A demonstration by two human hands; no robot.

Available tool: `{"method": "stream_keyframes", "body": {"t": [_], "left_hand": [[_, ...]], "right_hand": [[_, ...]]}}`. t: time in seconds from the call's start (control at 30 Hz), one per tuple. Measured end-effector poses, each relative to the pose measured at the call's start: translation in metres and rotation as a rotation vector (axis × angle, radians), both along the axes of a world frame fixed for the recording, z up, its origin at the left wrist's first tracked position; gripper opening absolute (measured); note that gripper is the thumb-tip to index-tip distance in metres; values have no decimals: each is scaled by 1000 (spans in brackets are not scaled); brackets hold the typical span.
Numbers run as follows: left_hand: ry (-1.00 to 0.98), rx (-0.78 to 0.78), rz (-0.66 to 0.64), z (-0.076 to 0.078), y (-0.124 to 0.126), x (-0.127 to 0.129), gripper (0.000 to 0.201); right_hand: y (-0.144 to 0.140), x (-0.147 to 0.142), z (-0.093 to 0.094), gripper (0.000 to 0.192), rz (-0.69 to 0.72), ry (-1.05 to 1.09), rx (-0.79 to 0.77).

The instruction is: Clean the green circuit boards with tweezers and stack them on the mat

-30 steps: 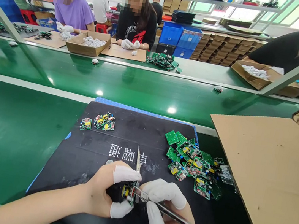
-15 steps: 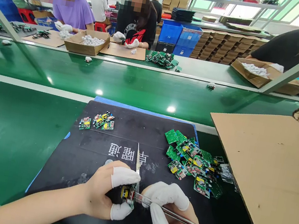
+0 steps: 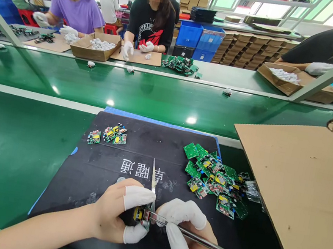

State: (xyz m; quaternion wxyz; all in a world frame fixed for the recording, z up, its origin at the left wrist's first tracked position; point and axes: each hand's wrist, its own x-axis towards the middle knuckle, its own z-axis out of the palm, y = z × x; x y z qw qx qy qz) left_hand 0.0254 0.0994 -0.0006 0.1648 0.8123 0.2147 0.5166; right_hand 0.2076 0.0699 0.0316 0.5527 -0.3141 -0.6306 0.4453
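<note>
Between thumb and fingers of my left hand is a small circuit board with a yellow part, held on edge. White finger cots cover several of my fingertips. In my right hand, closed, are long metal tweezers, their tip touching or very close to the board's right side. The tweezers' rounded end points to the lower right. A thin, pointed, pale tool lies on the black mat just beyond the board; its near end is hidden by my left fingers.
A pile of circuit boards lies at the mat's right, a smaller group at upper left. A large cardboard sheet borders the right. Beyond runs a green conveyor belt carrying wrapped boards. Co-workers sit opposite, near a carton of white pieces.
My right hand and the tweezers have shifted slightly left, while my left hand stays put. Items on the belt have moved left, and another sits before the co-worker in black.
</note>
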Motion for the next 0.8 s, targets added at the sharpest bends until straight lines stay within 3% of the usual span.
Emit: {"method": "stream_keyframes", "body": {"t": [0.23, 0.47, 0.67, 0.8], "left_hand": [[26, 3, 9, -1, 0, 0, 58], [42, 1, -4, -1, 1, 0, 58], [22, -10, -73, -4, 0, 2, 62], [6, -38, -142, -5, 0, 3, 63]], "right_hand": [[-1, 1, -1, 10, 19, -70, 58], [0, 4, -1, 15, 50, 14, -145], [10, 2, 3, 22, 157, 205, -486], [16, 1, 4, 21, 247, 302, -579]]}}
